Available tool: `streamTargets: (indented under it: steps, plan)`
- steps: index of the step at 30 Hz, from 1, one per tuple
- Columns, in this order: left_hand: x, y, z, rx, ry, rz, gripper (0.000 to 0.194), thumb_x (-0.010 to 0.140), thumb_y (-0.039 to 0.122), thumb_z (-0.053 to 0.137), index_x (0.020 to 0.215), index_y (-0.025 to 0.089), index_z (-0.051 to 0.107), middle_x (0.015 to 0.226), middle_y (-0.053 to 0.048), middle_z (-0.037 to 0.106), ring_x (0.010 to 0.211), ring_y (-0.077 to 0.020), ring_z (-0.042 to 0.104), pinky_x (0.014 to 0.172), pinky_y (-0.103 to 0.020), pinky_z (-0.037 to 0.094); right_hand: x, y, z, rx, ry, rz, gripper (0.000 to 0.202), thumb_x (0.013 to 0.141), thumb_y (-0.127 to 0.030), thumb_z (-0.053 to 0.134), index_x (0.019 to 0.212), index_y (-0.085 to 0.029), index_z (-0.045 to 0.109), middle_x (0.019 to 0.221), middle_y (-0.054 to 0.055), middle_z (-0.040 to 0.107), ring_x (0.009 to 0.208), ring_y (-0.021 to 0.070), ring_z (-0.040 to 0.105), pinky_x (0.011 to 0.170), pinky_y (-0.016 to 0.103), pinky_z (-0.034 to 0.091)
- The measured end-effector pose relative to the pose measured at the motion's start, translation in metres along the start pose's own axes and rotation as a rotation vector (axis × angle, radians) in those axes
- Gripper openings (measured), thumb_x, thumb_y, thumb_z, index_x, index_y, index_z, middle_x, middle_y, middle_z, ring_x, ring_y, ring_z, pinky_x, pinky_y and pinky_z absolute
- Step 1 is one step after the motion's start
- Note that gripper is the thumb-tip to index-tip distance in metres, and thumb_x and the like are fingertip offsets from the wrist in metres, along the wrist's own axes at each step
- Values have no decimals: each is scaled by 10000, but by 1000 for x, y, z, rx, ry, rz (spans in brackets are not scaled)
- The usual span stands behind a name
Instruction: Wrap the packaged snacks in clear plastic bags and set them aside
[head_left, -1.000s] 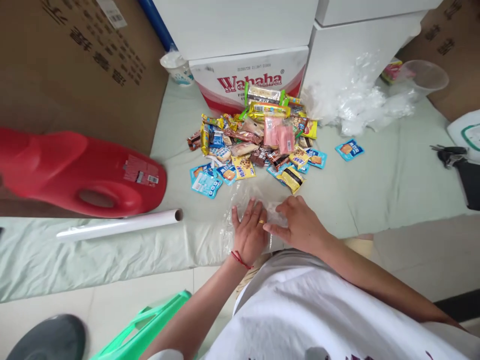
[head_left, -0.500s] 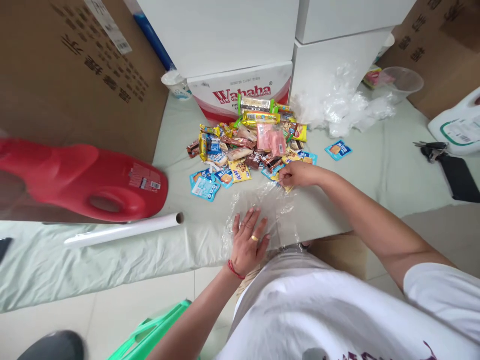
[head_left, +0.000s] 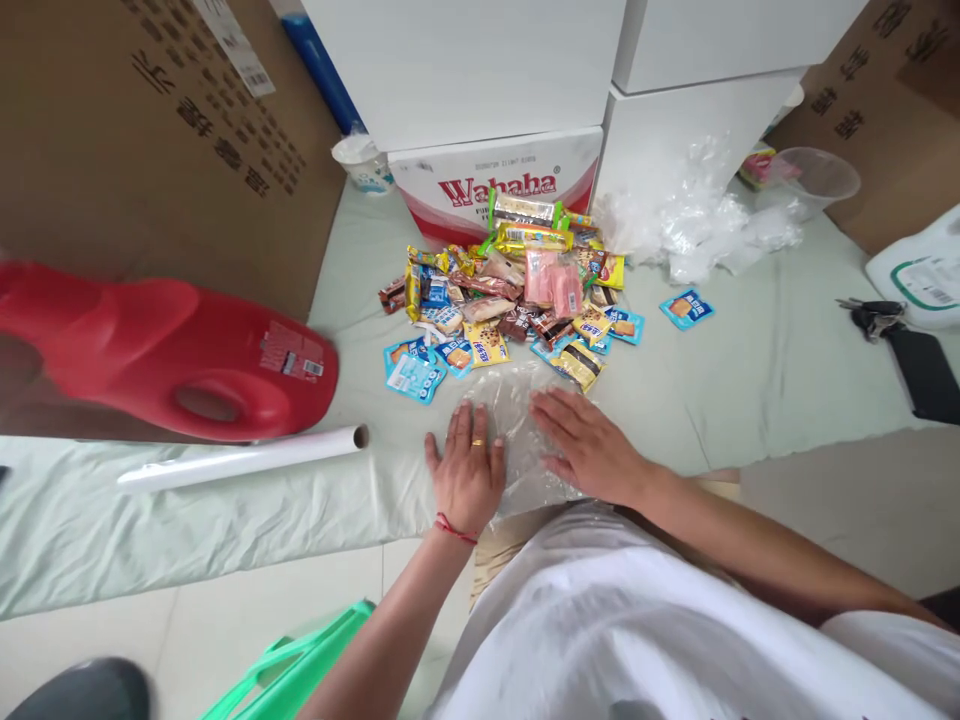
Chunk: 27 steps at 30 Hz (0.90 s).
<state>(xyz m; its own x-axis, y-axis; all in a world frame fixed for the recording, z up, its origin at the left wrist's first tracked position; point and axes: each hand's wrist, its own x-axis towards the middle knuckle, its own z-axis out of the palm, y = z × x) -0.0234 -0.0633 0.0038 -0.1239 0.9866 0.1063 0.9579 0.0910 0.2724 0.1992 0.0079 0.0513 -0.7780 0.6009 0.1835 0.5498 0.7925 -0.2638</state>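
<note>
A clear plastic bag (head_left: 520, 450) lies flat at the table's front edge, close to my body. My left hand (head_left: 468, 475) rests palm down on its left side, fingers spread. On its right side lies my right hand (head_left: 589, 445), also flat with fingers stretched out; neither hand grips anything. Just beyond the bag is a heap of small wrapped snacks (head_left: 487, 310), with pink packets (head_left: 551, 283) on top. A yellow snack packet (head_left: 577, 365) and blue packets (head_left: 414, 375) lie along its near edge. One blue packet (head_left: 687, 309) sits apart on the right.
A red jug (head_left: 165, 350) and a white roll (head_left: 244, 460) lie on the left. Behind the snacks stands a Wahaba carton (head_left: 495, 165), with crumpled clear bags (head_left: 690, 225) to its right. Keys (head_left: 874, 315), a black phone (head_left: 926, 370) and a white jug (head_left: 919, 265) are far right.
My right hand has come back from the snack heap onto the bag, and its closed fingers are now stretched out. My left hand has shifted slightly left on the bag.
</note>
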Motion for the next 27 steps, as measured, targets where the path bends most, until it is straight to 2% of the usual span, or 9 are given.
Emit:
streamTargets:
  steps: [3, 5, 10, 13, 15, 17, 23, 25, 27]
  plan:
    - [-10, -4, 0, 13, 33, -76, 598, 1081, 415, 341, 1620, 156, 367, 1644, -221, 418, 1511, -380, 436, 1222, -739, 227, -38, 7, 28, -25, -108, 112, 675, 1052, -485, 509, 1608, -115, 410, 1689, 148, 377, 1592, 323, 270, 1285, 556, 269]
    - [-12, -6, -5, 15, 42, -115, 579, 1083, 410, 336, 1598, 154, 409, 1627, -223, 448, 1520, -387, 421, 1215, -731, 251, -56, 23, 32, -42, -139, 180, 677, 1066, -512, 469, 1616, -125, 398, 1697, 150, 357, 1597, 320, 270, 1292, 573, 250]
    - [3, -2, -26, 53, 138, -24, 496, 1068, 397, 393, 1452, 161, 601, 1613, -175, 490, 1582, -377, 310, 1274, -672, 160, -77, 59, 8, 12, -118, 203, 626, 1069, -524, 460, 1576, -156, 464, 1688, 160, 373, 1575, 335, 328, 1275, 593, 286]
    - [16, -7, -26, 53, 43, 156, 468, 1068, 366, 387, 1448, 219, 616, 1608, -113, 510, 1563, -317, 369, 1306, -605, 102, -72, 72, -15, 140, 26, 270, 506, 1067, -485, 468, 1463, -189, 572, 1561, 170, 545, 1433, 314, 521, 1177, 538, 444]
    - [21, -16, -19, 59, -56, 201, 495, 1071, 365, 358, 1493, 226, 577, 1617, -114, 494, 1534, -316, 419, 1297, -616, 112, -52, 81, -31, 199, 168, 429, 431, 1062, -469, 456, 1352, -204, 633, 1318, 156, 701, 1180, 287, 677, 1011, 477, 560]
    - [25, -25, -11, 68, -118, 211, 529, 1072, 376, 332, 1539, 219, 524, 1644, -125, 447, 1528, -325, 426, 1282, -638, 128, -16, 92, -42, 213, 262, 586, 411, 1047, -469, 458, 1298, -202, 644, 1122, 128, 742, 973, 269, 712, 865, 433, 592]
    - [28, -35, -5, 80, -124, 255, 553, 1074, 388, 322, 1571, 204, 482, 1661, -131, 414, 1531, -323, 421, 1276, -606, 167, 112, 113, -30, 122, 255, 823, 788, 867, -591, 705, 1443, -99, 489, 1371, 249, 612, 1224, 392, 614, 967, 483, 528]
    - [28, -34, -5, 72, -99, 255, 543, 1072, 383, 341, 1566, 216, 492, 1648, -128, 437, 1518, -318, 441, 1280, -592, 170, 129, 112, -18, 101, 238, 884, 805, 842, -586, 736, 1420, -82, 493, 1354, 253, 616, 1219, 392, 613, 954, 469, 526]
    - [27, -34, -5, 61, -74, 252, 532, 1070, 377, 359, 1563, 233, 497, 1638, -122, 453, 1510, -310, 454, 1284, -578, 172, 129, 111, -11, 54, 226, 896, 658, 872, -544, 702, 1338, -100, 560, 1296, 232, 646, 1167, 373, 634, 919, 444, 528]
